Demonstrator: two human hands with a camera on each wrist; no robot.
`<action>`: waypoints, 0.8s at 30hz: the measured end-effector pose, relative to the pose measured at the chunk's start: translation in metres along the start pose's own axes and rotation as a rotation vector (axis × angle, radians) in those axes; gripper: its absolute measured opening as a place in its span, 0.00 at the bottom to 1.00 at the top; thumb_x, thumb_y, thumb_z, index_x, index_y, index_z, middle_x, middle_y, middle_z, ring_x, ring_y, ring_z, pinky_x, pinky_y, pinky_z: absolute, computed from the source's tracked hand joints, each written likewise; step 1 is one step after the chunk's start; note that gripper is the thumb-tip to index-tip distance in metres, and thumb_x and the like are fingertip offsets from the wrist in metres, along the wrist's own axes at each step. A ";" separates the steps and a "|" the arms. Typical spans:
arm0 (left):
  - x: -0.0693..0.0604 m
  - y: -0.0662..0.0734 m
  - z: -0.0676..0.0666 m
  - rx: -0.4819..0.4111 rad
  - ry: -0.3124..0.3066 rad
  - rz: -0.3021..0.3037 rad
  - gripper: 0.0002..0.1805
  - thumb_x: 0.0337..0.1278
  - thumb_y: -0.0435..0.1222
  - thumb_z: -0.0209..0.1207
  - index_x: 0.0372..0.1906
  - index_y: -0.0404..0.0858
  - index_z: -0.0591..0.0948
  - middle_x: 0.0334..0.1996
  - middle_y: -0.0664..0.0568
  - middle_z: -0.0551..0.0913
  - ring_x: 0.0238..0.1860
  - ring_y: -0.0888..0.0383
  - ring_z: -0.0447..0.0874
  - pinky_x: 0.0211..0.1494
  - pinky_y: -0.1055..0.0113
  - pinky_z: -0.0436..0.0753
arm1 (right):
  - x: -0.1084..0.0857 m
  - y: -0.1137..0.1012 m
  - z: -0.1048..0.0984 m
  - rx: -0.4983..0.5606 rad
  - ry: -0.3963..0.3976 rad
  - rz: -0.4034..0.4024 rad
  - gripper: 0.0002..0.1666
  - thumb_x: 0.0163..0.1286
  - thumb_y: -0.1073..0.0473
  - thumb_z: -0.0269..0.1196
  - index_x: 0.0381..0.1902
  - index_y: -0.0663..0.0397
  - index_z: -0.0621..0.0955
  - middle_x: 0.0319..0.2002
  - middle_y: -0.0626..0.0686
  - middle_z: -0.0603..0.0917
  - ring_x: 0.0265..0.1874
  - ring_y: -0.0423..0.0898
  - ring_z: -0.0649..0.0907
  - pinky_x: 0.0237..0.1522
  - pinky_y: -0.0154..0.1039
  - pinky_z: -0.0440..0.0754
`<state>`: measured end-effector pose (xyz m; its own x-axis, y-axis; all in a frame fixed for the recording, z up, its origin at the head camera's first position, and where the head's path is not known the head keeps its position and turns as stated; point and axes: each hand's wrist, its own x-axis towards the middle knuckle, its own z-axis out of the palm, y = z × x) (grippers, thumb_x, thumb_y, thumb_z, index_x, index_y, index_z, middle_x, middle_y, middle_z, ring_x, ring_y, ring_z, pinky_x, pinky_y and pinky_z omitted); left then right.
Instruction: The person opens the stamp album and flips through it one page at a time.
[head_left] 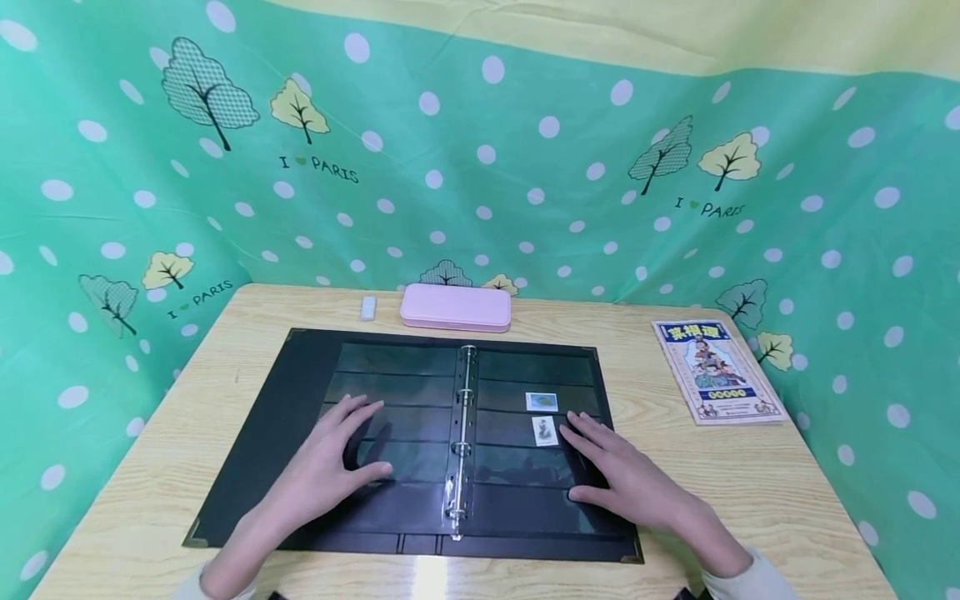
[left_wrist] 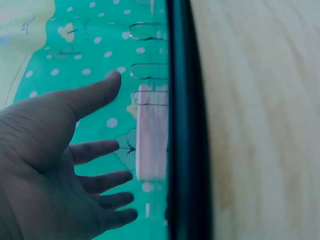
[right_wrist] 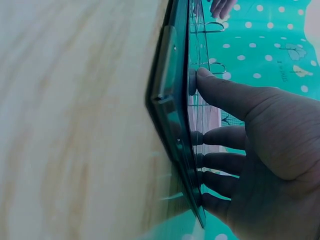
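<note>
A black ring-bound stamp album [head_left: 255, 442] lies spread open on the table, its clear strip pages on both sides of the metal rings [head_left: 463, 421]. On the right page sit a blue stamp [head_left: 542, 402] and, just below it, a pale stamp [head_left: 545, 431] with a dark figure. My left hand [head_left: 322, 467] is over the left page, fingers spread and holding nothing; the left wrist view shows its fingertips apart from the page. Close to the stamps, my right hand [head_left: 633, 482] rests its fingertips on the right page, thumb [right_wrist: 225, 92] spread away from the fingers.
Behind the album are a pink case [head_left: 456, 307] and a small pale eraser-like block [head_left: 368, 308]. A printed booklet [head_left: 718, 371] lies at the right of the wooden table [head_left: 757, 492]. Green dotted cloth [head_left: 480, 192] hangs around the back and sides.
</note>
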<state>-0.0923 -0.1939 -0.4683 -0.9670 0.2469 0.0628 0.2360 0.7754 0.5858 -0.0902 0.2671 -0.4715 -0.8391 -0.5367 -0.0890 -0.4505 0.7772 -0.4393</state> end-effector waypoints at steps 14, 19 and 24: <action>0.002 -0.002 0.011 0.160 -0.090 -0.021 0.58 0.45 0.55 0.87 0.80 0.35 0.76 0.82 0.27 0.65 0.83 0.21 0.55 0.81 0.22 0.57 | 0.015 0.002 -0.012 -0.105 0.083 -0.028 0.44 0.75 0.45 0.76 0.82 0.50 0.76 0.78 0.62 0.76 0.76 0.67 0.77 0.71 0.68 0.79; 0.002 -0.002 0.011 0.151 -0.085 -0.023 0.58 0.45 0.54 0.87 0.80 0.35 0.76 0.82 0.27 0.65 0.84 0.22 0.55 0.81 0.21 0.57 | 0.028 0.007 -0.021 -0.075 0.139 -0.029 0.48 0.74 0.45 0.78 0.85 0.50 0.72 0.79 0.63 0.74 0.76 0.68 0.75 0.71 0.72 0.76; 0.001 -0.003 0.011 0.140 -0.079 -0.021 0.57 0.46 0.54 0.87 0.80 0.35 0.76 0.82 0.27 0.65 0.84 0.22 0.54 0.81 0.21 0.55 | 0.043 0.018 -0.030 -0.037 0.168 -0.023 0.54 0.72 0.45 0.78 0.88 0.52 0.67 0.83 0.67 0.67 0.81 0.72 0.68 0.73 0.76 0.71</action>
<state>-0.0926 -0.1900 -0.4792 -0.9625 0.2709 -0.0153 0.2327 0.8530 0.4671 -0.1436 0.2679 -0.4565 -0.8660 -0.4948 0.0727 -0.4788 0.7784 -0.4060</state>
